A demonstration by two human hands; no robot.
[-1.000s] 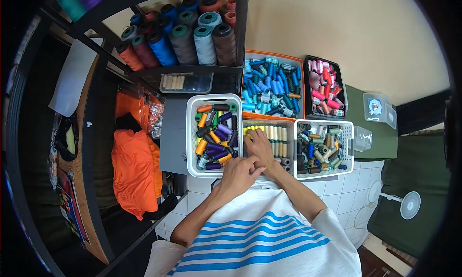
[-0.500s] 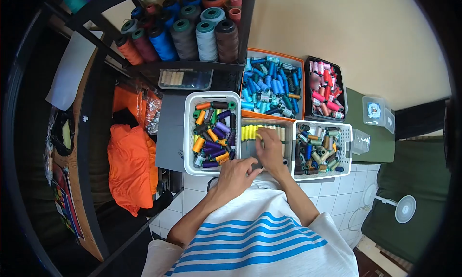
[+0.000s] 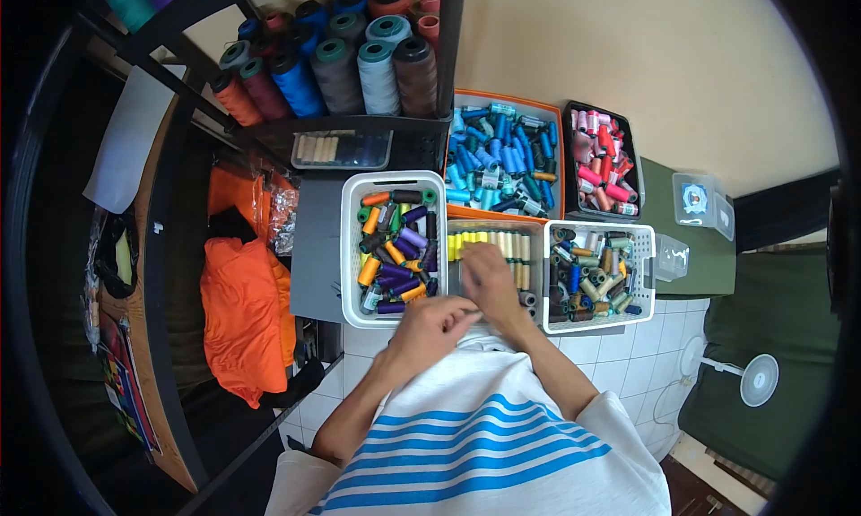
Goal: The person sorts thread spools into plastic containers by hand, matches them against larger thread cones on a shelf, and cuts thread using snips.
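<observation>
My right hand [image 3: 487, 281] is over the middle container [image 3: 541, 234], just below its row of yellow spools [image 3: 465, 240] and left of the cream spools [image 3: 514, 249]. Its fingers point down and are blurred, so anything between them is hidden. Beside it, my left hand [image 3: 432, 326] is at the near edge, its fingers curled and close to my right hand; whether it holds anything cannot be made out. To the left stands a white basket [image 3: 351, 247] of purple, orange and green spools. A second white basket [image 3: 647, 278] with brown, grey and green spools adjoins on the right.
Behind are an orange-rimmed box [image 3: 558, 157] of blue spools and a black bin [image 3: 639, 180] of pink and red spools. A black rack [image 3: 359, 123] with large thread cones rises at upper left. Orange fabric [image 3: 240, 314] lies left; a white fan [image 3: 759, 380] stands right.
My right hand moved right from the yellow spools, then back left and nearer to my left hand. My left hand stays near the container's front edge.
</observation>
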